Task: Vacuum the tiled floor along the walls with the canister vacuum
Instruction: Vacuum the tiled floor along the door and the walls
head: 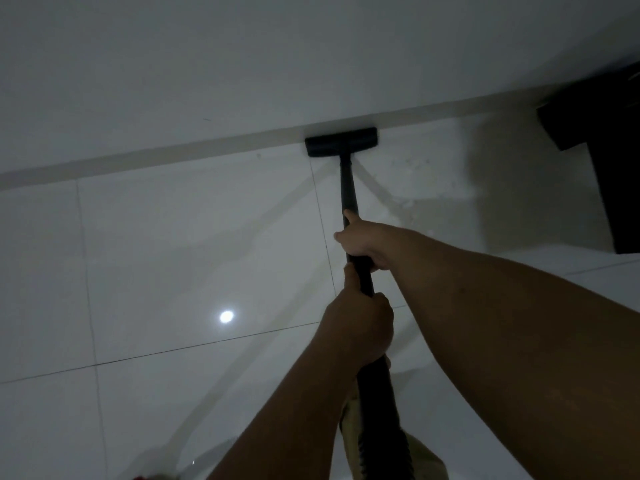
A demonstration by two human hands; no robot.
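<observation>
Lighting is dim. The glossy tiled floor [173, 258] fills the left and centre of the view, with dark grout lines and one round bright light reflection [226, 316] left of the hands. A pale baseboard [173, 154] runs along the foot of the white wall [242, 64], rising toward the right.

The black floor nozzle [341, 141] of the vacuum lies flat on the tile, its far edge against the baseboard. The black wand [347, 188] runs from it back toward the person, and a ribbed hose [377, 427] shows below the hands.

The left hand [360, 323] is clamped around the lower part of the wand. The right hand [362, 242] is clamped higher up, just beyond the left, thumb lying along the tube. The two hands are close together but not touching.

At far right a dark piece of furniture [606, 161] stands against the wall, well apart from the nozzle. Its type cannot be told. No containers are visible.
</observation>
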